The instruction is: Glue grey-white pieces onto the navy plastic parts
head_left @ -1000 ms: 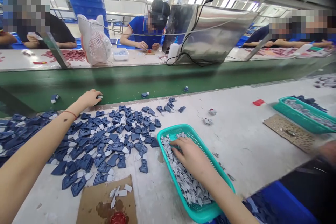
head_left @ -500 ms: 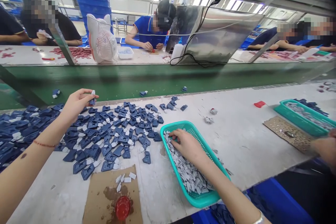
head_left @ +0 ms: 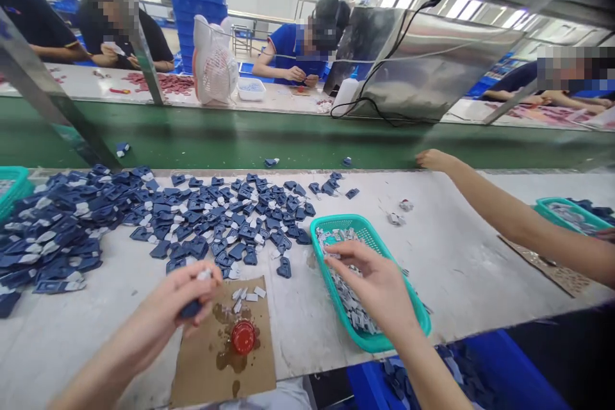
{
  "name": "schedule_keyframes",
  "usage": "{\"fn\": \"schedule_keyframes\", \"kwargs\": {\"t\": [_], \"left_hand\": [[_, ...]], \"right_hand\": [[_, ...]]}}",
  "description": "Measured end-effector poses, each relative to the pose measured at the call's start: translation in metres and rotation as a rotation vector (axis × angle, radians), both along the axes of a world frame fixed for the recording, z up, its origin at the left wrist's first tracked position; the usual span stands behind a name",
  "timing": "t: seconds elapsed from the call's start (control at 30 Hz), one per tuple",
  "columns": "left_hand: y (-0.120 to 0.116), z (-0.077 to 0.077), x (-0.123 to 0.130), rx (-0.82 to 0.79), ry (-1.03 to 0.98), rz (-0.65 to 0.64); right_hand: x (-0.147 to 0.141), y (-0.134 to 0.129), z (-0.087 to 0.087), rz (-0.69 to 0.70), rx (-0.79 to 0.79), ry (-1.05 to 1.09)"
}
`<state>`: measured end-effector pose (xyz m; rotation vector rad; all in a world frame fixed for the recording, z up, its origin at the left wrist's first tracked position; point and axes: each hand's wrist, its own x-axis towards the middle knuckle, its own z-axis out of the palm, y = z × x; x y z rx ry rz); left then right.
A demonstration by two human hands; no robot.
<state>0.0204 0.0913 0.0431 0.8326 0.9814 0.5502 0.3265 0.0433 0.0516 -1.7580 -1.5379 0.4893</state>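
Note:
My left hand [head_left: 185, 298] is closed on a dark blue piece [head_left: 191, 309] with a white part, above the left edge of a cardboard sheet [head_left: 202, 371]. On that sheet are a red round dish [head_left: 243, 337], wet spots and several small white pieces [head_left: 252, 297]. My right hand [head_left: 369, 275] is over a green basket [head_left: 427, 323] of small grey-white pieces [head_left: 355, 314]; its thumb and forefinger are close together, and anything between them is too small to make out. Many dark blue pieces [head_left: 245, 218] with white parts lie spread behind the cardboard.
At right a co-worker's arm [head_left: 509, 205] reaches over the table [head_left: 461, 282] to the green strip [head_left: 307, 138]. Another green basket [head_left: 542, 205] stands there. A blue bin [head_left: 509, 365] is below the table edge. People work across, beside a metal box [head_left: 432, 64].
My left hand has come down and nearer with the blue piece, toward the cardboard. My right hand has lifted a little from the basket's pieces. The co-worker's arm has reached forward.

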Motion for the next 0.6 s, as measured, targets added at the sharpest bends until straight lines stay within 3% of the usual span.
{"fn": "schedule_keyframes", "kwargs": {"t": [0.13,0.27,0.5,0.6], "left_hand": [[-0.037,-0.012,0.026,-0.050,-0.064,-0.038],[-0.058,-0.021,0.036,-0.095,-0.133,-0.011],[-0.074,-0.035,0.024,-0.090,-0.087,0.089],[-0.078,-0.037,0.017,0.017,0.012,0.112]], "right_hand": [[-0.059,-0.024,0.009,0.104,0.023,0.313],[-0.099,-0.043,0.000,0.145,-0.048,0.465],[-0.123,-0.057,-0.020,0.265,0.020,0.400],[-0.127,-0.062,-0.019,0.247,-0.033,0.456]]}}
